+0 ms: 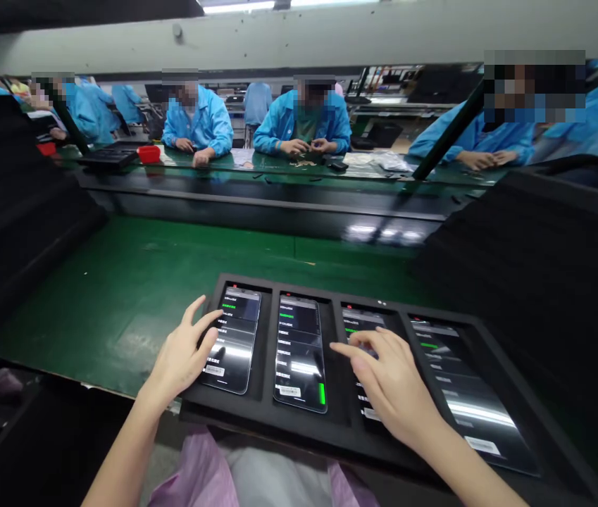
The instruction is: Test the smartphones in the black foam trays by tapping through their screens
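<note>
A black foam tray (267,415) lies before me, its slots holding several smartphones with lit menu screens. My left hand (179,352) is over the leftmost smartphone (235,362), index finger stretched to its upper left screen. Whether that fingertip touches the glass I cannot tell. To its right lies the second smartphone (299,359), with a green patch at its lower right corner. My right hand (388,380) hovers over the third smartphone (365,313) and covers much of it; its index finger points left toward the second one. At the right end sits the fourth smartphone (472,401). Neither hand holds anything.
The tray rests on a green bench top (134,282). Dark padded walls stand at left (18,211) and right (531,239). A black ledge (256,211) runs along the back. Beyond it, several people in blue jackets work at another green bench with a red bin (148,154).
</note>
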{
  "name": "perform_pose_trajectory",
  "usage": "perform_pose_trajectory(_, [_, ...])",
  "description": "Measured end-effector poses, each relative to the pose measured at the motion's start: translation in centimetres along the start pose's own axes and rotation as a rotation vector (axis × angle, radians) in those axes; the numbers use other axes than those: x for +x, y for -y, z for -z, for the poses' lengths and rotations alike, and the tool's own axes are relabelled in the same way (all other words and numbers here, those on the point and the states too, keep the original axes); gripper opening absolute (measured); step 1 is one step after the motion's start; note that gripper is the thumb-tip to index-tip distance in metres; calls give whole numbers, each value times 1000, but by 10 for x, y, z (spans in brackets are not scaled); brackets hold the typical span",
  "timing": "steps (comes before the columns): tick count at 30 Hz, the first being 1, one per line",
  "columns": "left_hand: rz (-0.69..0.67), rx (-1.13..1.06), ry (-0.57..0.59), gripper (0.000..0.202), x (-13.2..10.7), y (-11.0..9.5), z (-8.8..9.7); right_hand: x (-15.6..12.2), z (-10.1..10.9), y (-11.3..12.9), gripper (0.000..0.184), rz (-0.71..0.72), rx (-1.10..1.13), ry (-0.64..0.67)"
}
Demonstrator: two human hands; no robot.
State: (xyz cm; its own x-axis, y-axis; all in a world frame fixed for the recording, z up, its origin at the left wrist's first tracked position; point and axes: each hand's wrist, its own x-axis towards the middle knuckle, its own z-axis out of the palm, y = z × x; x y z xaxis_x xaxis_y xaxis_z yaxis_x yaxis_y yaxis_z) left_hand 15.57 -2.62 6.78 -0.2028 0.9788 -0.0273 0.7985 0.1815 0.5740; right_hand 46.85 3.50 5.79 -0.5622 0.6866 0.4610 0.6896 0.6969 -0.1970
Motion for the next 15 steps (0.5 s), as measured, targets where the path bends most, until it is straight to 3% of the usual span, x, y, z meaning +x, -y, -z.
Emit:
perform_pose_trajectory(6, [-31,221,49,49,7,-11,-3,19,-6,3,44,13,-87,94])
perform_pose_trajectory(11, [-30,189,-13,50,3,-7,-5,24,-15,7,41,52,-196,168])
perform_pose_trajectory(15, [-32,152,-48,52,2,-4,-7,16,-6,-8,43,-57,-201,116])
